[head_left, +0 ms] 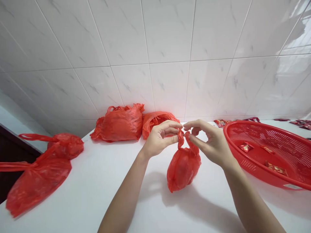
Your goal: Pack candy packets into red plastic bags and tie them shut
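A small red plastic bag [184, 170] with something bulging inside hangs between my hands, just over the white table. Its two handles are gathered upward. My left hand [161, 136] pinches the left handle between thumb and fingers. On the other side, my right hand [207, 139] grips the right handle the same way, fingertips close to those of the left. What fills the bag is hidden by the red plastic.
A red perforated basket [262, 165] with several wrapped sweets [246, 147] stands at the right. Against the tiled wall lie a full red bag [122, 124] and a loose red bag [159, 117]. Two knotted red bags [41, 174] rest at the left edge. More packets [221, 123] lie behind the basket.
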A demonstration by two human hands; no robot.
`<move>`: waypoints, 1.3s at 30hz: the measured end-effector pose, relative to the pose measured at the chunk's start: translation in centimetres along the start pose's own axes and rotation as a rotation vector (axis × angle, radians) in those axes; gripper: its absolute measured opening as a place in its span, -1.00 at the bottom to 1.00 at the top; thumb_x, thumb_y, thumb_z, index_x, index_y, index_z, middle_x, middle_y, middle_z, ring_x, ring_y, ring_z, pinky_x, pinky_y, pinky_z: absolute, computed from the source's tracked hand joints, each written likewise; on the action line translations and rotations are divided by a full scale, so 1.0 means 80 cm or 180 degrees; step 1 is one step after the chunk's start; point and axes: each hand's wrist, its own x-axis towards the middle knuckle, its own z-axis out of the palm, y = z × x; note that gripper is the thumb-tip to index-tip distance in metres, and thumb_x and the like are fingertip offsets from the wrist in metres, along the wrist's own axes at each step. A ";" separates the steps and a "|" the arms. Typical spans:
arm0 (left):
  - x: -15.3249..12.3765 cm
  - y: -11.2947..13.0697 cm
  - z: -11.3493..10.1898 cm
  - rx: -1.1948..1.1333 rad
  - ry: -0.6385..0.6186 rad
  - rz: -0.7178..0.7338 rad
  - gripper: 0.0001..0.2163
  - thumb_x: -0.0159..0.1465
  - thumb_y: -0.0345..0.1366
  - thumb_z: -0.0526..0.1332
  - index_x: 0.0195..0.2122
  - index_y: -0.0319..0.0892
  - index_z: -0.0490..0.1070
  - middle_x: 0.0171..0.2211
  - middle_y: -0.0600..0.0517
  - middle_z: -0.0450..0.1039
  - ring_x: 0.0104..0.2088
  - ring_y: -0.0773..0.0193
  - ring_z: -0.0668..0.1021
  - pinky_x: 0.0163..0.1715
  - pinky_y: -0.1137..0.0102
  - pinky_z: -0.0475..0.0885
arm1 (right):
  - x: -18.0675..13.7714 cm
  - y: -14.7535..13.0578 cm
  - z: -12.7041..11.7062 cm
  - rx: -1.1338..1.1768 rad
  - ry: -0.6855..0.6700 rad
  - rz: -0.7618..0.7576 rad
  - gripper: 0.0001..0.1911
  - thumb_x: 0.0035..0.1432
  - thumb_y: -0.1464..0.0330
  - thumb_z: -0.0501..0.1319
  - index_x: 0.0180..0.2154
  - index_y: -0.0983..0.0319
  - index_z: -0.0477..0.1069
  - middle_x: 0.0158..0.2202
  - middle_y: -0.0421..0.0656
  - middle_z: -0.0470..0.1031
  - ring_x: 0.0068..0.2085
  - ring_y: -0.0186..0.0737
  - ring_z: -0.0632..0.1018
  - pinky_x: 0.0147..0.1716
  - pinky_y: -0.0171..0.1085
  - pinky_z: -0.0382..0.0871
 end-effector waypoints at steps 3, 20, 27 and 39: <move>-0.001 0.000 0.005 -0.0222 -0.0044 -0.0141 -0.68 0.17 -0.31 0.45 -0.06 -0.15 0.51 -0.11 -0.06 0.54 -0.15 0.17 0.64 -0.19 0.31 0.59 | -0.001 -0.002 0.001 -0.0046 -0.0249 -0.0039 -0.60 0.19 0.58 0.23 0.01 0.10 0.51 -0.15 -0.21 0.61 -0.30 -0.32 0.55 -0.30 -0.29 0.49; -0.002 -0.054 0.078 -0.0096 -0.0397 -0.0854 -0.54 0.12 -0.41 0.34 0.06 -0.10 0.33 -0.36 0.11 0.39 -0.36 0.30 0.44 -0.34 0.37 0.36 | -0.001 0.000 -0.014 -0.0447 0.1104 0.0301 -0.78 0.14 0.53 0.21 -0.27 0.16 0.59 -0.39 -0.25 0.60 -0.46 -0.34 0.47 -0.43 -0.31 0.39; -0.002 -0.073 0.079 -0.0029 -0.0561 -0.1012 -0.82 0.14 -0.44 0.25 -0.23 -0.15 0.37 -0.41 0.11 0.34 -0.42 0.35 0.35 -0.36 0.36 0.29 | 0.003 -0.003 -0.022 0.0130 0.1237 0.0964 -0.93 0.14 0.40 0.29 -0.31 0.21 0.56 -0.47 -0.25 0.52 -0.59 -0.39 0.41 -0.64 -0.35 0.28; -0.051 -0.017 -0.035 0.1402 0.0759 -0.0380 -0.71 0.28 -0.07 0.28 -0.15 -0.20 0.52 -0.21 -0.08 0.60 -0.19 0.06 0.60 -0.20 0.25 0.51 | -0.007 -0.016 -0.041 -0.0185 0.0403 -0.0030 -0.80 0.19 0.34 0.38 -0.12 0.11 0.57 -0.09 -0.13 0.60 -0.42 -0.29 0.61 -0.33 -0.19 0.60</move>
